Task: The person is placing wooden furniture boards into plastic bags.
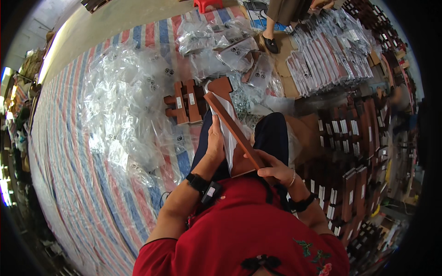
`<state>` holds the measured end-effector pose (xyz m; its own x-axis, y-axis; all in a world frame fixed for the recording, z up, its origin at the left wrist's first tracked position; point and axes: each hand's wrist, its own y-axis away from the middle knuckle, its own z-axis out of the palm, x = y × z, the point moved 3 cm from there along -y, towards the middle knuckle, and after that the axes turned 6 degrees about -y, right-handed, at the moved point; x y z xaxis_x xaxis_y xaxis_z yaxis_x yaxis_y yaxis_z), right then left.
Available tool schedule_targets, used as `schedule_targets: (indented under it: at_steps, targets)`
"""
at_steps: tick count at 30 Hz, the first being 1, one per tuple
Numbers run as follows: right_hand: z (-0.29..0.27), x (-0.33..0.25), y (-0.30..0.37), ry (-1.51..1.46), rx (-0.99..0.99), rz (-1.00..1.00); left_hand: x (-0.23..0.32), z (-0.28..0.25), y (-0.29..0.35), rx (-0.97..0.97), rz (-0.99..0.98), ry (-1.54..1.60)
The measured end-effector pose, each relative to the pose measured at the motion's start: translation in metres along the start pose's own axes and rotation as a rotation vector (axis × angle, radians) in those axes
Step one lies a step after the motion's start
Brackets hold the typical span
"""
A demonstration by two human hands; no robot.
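A reddish-brown wooden strip [235,131] slants across my lap, its far end raised toward the upper left. My right hand [275,166] grips its near end, thumb on top. Beneath the strip lie a white sheet [226,138] and a reddish-brown wooden panel [243,166], resting across my thighs. My left hand [215,141] is stretched out along the left side of the white sheet, fingers straight and flat against it. Just beyond my knees, several short brown wooden pieces [192,103] with white labels are stacked, beside another brown board [221,86].
Clear plastic bags [126,101] are heaped on the striped tarp [64,138] at left. Small bagged parts [241,99] lie ahead. Wrapped brown panels [327,60] stand in rows at upper right, near another person's shoe [270,44]. Brown wooden stacks [352,184] fill the right side.
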<state>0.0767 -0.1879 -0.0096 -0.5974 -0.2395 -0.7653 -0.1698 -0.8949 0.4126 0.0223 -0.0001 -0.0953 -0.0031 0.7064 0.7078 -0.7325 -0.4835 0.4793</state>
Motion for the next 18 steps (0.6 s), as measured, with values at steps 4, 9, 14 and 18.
schedule_targets:
  at_steps: [4,9,14,18]
  targets:
    - [-0.009,0.008,0.000,0.074,0.067,0.047,-0.003,0.002,-0.002,-0.077,-0.037,0.112]
    - [-0.003,0.005,-0.003,0.163,0.121,-0.009,-0.028,-0.012,-0.008,-0.083,-0.171,0.230]
    - [-0.010,0.010,-0.001,0.139,0.161,-0.059,-0.024,0.000,0.003,-0.286,-0.309,0.465]
    - [-0.009,0.000,-0.001,0.136,0.283,-0.126,-0.017,0.011,0.001,-0.446,-0.193,0.520]
